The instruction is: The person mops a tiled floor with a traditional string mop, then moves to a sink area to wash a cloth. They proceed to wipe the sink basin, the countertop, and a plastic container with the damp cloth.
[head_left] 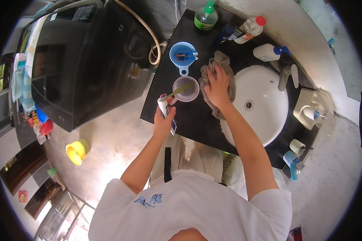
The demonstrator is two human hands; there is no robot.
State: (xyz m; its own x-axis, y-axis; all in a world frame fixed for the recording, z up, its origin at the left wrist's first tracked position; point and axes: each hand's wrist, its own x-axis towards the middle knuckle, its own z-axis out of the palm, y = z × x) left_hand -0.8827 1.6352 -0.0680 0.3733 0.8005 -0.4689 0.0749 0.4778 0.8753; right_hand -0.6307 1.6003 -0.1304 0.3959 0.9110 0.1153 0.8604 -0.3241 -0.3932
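Note:
My left hand [164, 121], at the counter's left front edge, is closed round a white toothpaste tube [162, 103]. Just beyond its fingers stands a pale pinkish cup [194, 95] with a green toothbrush [182, 88] leaning in it; whether the fingers touch the cup I cannot tell. My right hand [218, 89] lies spread on a crumpled grey-brown cloth [221, 59], pressing it against the black countertop [191, 116] beside the sink. A blue cup [184, 69] with blue-handled brushes inside stands behind the pale cup.
A white basin [265, 116] with a grey tap [284, 76] is set at the right. Along the back stand a green-topped bottle [206, 19], a red-capped bottle [251, 29] and a white pump bottle [265, 52]. A yellow bucket [77, 152] rests on the floor, near a large black appliance [96, 72].

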